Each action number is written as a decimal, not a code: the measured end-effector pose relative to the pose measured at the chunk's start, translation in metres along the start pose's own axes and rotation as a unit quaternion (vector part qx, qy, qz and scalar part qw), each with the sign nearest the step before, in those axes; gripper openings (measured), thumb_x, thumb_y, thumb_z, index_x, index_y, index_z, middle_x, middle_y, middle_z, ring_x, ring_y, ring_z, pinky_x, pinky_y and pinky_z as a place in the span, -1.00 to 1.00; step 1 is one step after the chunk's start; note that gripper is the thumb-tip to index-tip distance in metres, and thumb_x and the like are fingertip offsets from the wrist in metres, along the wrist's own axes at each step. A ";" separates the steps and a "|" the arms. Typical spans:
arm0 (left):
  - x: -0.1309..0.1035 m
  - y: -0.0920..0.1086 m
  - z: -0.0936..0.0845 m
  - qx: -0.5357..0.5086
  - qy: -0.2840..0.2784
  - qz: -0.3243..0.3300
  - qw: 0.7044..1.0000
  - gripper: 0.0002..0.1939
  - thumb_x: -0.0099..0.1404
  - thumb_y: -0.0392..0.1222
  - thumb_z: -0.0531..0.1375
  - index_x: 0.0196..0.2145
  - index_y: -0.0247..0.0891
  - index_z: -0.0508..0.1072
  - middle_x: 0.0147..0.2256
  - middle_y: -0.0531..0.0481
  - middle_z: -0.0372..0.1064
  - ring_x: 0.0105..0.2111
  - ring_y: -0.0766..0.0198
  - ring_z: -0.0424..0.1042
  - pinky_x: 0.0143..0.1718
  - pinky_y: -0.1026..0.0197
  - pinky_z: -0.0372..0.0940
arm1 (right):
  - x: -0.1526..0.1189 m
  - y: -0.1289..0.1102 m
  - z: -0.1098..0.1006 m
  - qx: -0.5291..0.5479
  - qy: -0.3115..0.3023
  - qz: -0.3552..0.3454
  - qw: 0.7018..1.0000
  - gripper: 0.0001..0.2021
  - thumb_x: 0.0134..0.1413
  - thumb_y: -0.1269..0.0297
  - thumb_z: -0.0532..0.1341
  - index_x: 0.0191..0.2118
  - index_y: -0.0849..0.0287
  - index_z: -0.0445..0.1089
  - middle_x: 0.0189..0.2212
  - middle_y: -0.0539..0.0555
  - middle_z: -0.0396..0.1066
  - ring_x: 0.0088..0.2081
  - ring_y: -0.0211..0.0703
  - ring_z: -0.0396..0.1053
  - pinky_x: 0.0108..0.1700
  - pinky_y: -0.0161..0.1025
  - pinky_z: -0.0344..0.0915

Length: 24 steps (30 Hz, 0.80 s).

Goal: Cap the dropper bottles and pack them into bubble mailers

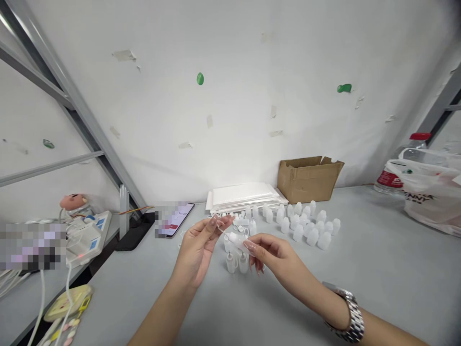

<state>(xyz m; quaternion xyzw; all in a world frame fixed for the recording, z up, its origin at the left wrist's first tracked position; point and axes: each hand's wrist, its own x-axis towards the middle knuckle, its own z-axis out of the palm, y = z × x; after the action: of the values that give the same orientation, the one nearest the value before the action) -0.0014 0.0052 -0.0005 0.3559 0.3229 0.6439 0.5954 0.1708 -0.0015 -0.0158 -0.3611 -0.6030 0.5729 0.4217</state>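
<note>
A small translucent needle-tip bottle lies tilted in my right hand, which is closed around its body. Its thin metal needle points up and left, towards my left hand. The left thumb and forefinger pinch together at the needle's end; whatever is between them is too small to make out. Below and behind the held bottle stand several needle-tip bottles with looped cap straps. Loose white caps lie just beyond my hands. To the right, several bottles without needle tips stand in a loose group.
A stack of white flat sheets and an open cardboard box are against the wall. A phone lies at left, near a power strip. At far right are a plastic bag and a red-capped water bottle.
</note>
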 end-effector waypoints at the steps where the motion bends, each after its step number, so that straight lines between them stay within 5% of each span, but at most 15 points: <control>1: 0.000 0.000 0.000 -0.008 0.009 -0.006 1.000 -0.86 0.11 -0.19 0.28 -0.51 -0.32 0.53 -0.42 0.02 0.55 -0.25 0.30 0.50 -0.03 0.30 0.26 | -0.001 0.000 0.000 0.004 -0.003 -0.002 1.000 -0.70 0.04 0.03 0.18 -0.44 0.21 0.36 -0.60 -0.06 0.29 -0.56 -0.33 0.22 -0.47 -0.35 0.21; 24: -0.001 -0.007 0.002 -0.015 0.057 -0.052 0.997 -0.85 -0.01 -0.20 0.35 -0.45 -0.33 0.55 -0.39 -0.04 0.57 -0.30 0.30 0.53 -0.20 0.40 0.34 | -0.001 -0.001 0.001 -0.023 0.016 -0.018 0.999 -0.71 0.09 0.05 0.14 -0.43 0.20 0.34 -0.58 -0.05 0.31 -0.53 -0.32 0.24 -0.46 -0.36 0.18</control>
<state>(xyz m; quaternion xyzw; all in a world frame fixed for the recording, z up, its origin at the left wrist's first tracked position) 0.0039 0.0050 -0.0056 0.2923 0.3650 0.6361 0.6138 0.1703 -0.0029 -0.0154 -0.3688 -0.6154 0.5454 0.4334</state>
